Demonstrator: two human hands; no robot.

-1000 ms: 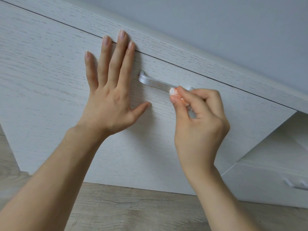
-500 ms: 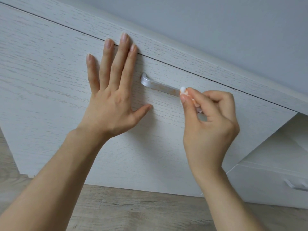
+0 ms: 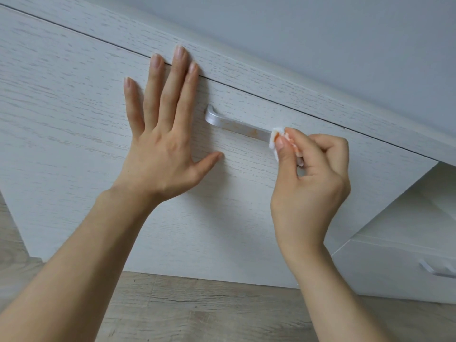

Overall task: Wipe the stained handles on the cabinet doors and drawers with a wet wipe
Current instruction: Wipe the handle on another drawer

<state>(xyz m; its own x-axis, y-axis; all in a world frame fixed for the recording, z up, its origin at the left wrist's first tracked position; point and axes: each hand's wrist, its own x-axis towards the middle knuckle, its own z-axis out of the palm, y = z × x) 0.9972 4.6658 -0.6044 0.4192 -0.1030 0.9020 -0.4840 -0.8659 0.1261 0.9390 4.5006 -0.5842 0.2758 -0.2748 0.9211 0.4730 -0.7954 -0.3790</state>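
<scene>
While the wipe meets the metal, this is how things lie, each placed against the handle.

Handle: silver bar handle (image 3: 237, 127) on the whitewashed wood drawer front (image 3: 74, 114), slanting down to the right; faint orange-brown stains show along its middle and toward its right end.

Wet wipe: small bunched white wipe (image 3: 276, 137), tinged orange, pressed against the right end of the handle.

Right hand: right hand (image 3: 313, 183) at the right end of the handle; thumb and forefinger pinch the wipe, the other fingers curled into the palm.

Left hand: left hand (image 3: 160, 144) just left of the handle, laid flat on the drawer front; fingers straight and slightly spread, the longest fingertips reaching the seam above the drawer front, the thumb pointing out below the handle's left end.

Cabinet top: wood-grain edge (image 3: 246, 70) running above the handle, with a pale wall behind it.

Second handle: another silver handle (image 3: 436, 270) on a lower drawer, well apart, down and to the right.

Floor: grey wood planks (image 3: 197, 312) below the handle.
</scene>
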